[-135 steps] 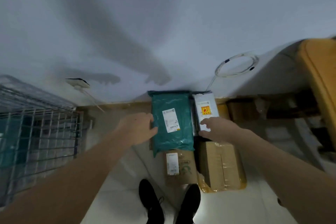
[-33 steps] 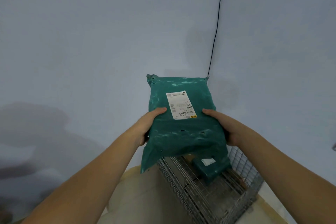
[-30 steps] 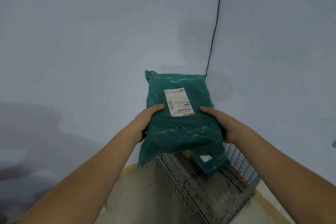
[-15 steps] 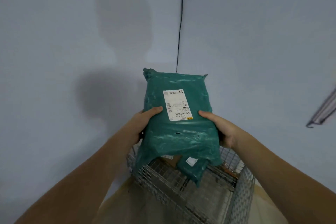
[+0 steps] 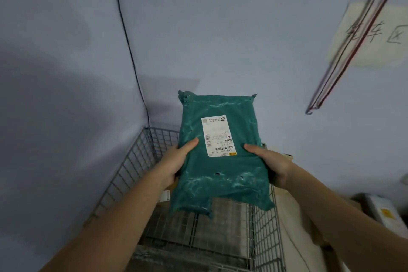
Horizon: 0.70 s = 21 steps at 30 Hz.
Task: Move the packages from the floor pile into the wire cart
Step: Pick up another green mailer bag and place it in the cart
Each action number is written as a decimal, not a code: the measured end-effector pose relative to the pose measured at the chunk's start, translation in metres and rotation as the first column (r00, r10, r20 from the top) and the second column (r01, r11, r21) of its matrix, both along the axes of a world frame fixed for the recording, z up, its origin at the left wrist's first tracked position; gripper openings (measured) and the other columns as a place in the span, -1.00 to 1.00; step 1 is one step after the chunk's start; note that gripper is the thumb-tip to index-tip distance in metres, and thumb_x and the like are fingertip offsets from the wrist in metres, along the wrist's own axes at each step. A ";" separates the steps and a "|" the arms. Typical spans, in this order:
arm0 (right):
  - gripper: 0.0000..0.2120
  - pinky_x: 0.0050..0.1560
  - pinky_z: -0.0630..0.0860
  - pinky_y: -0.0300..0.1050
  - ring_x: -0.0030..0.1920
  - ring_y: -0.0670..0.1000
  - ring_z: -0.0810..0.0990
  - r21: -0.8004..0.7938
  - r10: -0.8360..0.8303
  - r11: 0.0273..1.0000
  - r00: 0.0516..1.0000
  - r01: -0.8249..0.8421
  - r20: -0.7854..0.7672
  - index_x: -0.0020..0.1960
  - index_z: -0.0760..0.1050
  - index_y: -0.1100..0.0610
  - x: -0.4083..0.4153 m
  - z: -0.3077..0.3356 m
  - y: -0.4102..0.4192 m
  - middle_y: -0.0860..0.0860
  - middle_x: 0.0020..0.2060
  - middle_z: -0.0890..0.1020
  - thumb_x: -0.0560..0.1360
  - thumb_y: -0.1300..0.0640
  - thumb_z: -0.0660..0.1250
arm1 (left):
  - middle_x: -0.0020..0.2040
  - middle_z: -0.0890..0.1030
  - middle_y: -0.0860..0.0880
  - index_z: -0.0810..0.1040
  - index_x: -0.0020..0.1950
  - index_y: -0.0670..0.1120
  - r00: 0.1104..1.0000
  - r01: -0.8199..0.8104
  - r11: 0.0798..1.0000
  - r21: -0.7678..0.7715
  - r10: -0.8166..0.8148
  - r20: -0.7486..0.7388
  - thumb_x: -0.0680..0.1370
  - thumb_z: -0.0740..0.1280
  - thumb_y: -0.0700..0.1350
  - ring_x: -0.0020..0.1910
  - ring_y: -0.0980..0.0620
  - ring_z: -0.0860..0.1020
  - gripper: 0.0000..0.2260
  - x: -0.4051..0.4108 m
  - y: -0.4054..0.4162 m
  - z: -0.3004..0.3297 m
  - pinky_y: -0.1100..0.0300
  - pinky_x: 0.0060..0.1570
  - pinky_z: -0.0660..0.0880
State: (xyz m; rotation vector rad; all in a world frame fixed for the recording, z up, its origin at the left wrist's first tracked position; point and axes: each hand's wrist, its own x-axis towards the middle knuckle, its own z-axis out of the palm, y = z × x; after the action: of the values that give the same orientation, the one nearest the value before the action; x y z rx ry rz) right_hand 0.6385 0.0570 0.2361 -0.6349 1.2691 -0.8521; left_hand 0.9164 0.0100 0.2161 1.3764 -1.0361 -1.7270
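Note:
A large green plastic mailer (image 5: 220, 168) with a white shipping label hangs above the wire cart (image 5: 130, 165), which stands in the room's corner. My left hand (image 5: 176, 161) grips the mailer's left edge, thumb on top. My right hand (image 5: 271, 165) grips its right edge the same way. The mailer hides most of the cart's inside; a bit of another green package (image 5: 194, 210) shows under its lower edge.
Walls close in behind and left of the cart, with a thin black cable (image 5: 130, 55) running down the corner. A paper sign (image 5: 373, 33) and a slanted rod hang on the right wall. More packages (image 5: 384, 214) lie at the lower right.
Both hands took the green mailer from the floor pile and carried it to the cart. In the last second my view swung right and down, so the cart sits directly under the mailer.

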 end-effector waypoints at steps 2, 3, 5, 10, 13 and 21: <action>-0.45 0.21 0.63 0.11 0.13 0.19 0.74 0.035 -0.060 0.998 0.998 0.060 -0.010 0.34 0.57 0.17 -0.009 -0.029 -0.012 0.17 0.14 0.74 0.44 -0.05 0.55 | 0.12 0.76 -0.06 0.63 0.35 -0.01 0.999 0.039 0.999 0.018 -0.039 0.038 0.51 0.52 0.19 0.11 -0.12 0.74 -0.52 -0.010 -0.019 -0.019 -0.13 0.27 0.60; -0.39 0.26 0.61 0.15 0.15 0.21 0.73 0.055 -0.084 0.995 0.996 0.085 -0.016 0.36 0.55 0.17 -0.014 -0.043 -0.016 0.17 0.15 0.73 0.41 -0.05 0.59 | 0.13 0.76 -0.06 0.63 0.35 -0.01 0.996 0.064 0.998 0.028 -0.066 0.054 0.51 0.52 0.20 0.12 -0.11 0.73 -0.51 -0.014 -0.027 -0.028 -0.13 0.27 0.60; -0.33 0.31 0.58 0.21 0.16 0.23 0.72 0.087 -0.126 0.988 0.992 0.127 -0.024 0.37 0.53 0.17 -0.021 -0.067 -0.022 0.17 0.15 0.73 0.36 -0.04 0.64 | 0.12 0.76 -0.02 0.65 0.31 0.01 0.989 0.109 0.993 0.043 -0.113 0.097 0.54 0.49 0.19 0.11 -0.07 0.74 -0.58 -0.023 -0.043 -0.049 -0.05 0.23 0.62; -0.43 0.21 0.64 0.18 0.05 0.18 0.76 0.126 -0.286 0.945 0.948 0.303 -0.137 0.31 0.56 0.13 -0.033 -0.127 -0.033 0.11 0.04 0.77 0.39 -0.03 0.62 | 0.13 0.75 0.00 0.66 0.20 0.06 0.962 0.178 0.977 0.118 -0.198 0.187 0.60 0.45 0.10 0.10 -0.05 0.73 -0.77 -0.051 -0.078 -0.109 -0.08 0.25 0.61; -0.46 0.12 0.67 0.06 0.03 0.12 0.75 0.140 -0.301 0.929 0.921 0.341 -0.248 0.28 0.57 0.11 -0.037 -0.176 -0.045 0.04 0.04 0.76 0.41 -0.11 0.59 | 0.14 0.74 -0.04 0.64 0.25 0.01 0.945 0.198 0.959 0.202 -0.242 0.221 0.62 0.43 0.06 0.10 -0.08 0.72 -0.75 -0.068 -0.101 -0.168 -0.11 0.25 0.61; -0.53 0.21 0.64 0.09 0.13 0.13 0.66 0.251 -0.216 0.877 0.804 0.409 -0.554 0.39 0.54 0.17 -0.034 -0.388 -0.070 0.07 0.15 0.69 0.59 -0.07 0.43 | 0.17 0.69 -0.06 0.58 0.38 -0.10 0.884 0.242 0.872 0.426 -0.379 0.274 0.66 0.39 -0.07 0.09 -0.08 0.67 -0.70 -0.103 -0.149 -0.391 0.03 0.09 0.61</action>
State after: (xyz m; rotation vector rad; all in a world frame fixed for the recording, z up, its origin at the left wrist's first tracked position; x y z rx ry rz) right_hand 0.6046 -0.0129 -0.1520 -0.3563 2.0136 -0.7087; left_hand 0.8131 -0.1386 -0.1747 1.9034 -1.2149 -2.0516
